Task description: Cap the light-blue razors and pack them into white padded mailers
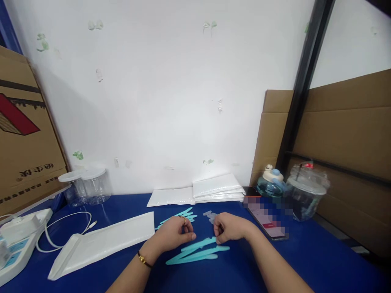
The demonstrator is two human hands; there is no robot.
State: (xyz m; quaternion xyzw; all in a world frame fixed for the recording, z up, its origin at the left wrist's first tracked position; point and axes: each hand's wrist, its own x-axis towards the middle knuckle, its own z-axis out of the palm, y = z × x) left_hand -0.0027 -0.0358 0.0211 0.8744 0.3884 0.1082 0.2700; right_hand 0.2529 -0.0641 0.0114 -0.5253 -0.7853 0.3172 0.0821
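Observation:
Several slim turquoise eyebrow razors (pixel 195 255) lie fanned out on the blue tabletop in front of me. More turquoise razors (pixel 187 213) are in a group farther back, partly covered by my left hand (pixel 175 233). That hand is loosely curled, with a gap between thumb and fingers and nothing visible in it. My right hand (pixel 230 228) is pinched closed at the right end of the rearmost front razor, thumb and fingertip meeting on it. Just behind the right fingers are small clear plastic pieces (pixel 210 215), partly hidden by them.
A white padded mailer (pixel 105 244) lies at left, near a white cable (pixel 50 242) and power strip (pixel 21 248). White mailers (pixel 216 189) are stacked against the wall. Clear jars (pixel 96 189) stand back left. On the right are a phone (pixel 269 221), bottle (pixel 270 185) and lidded cup (pixel 305 197).

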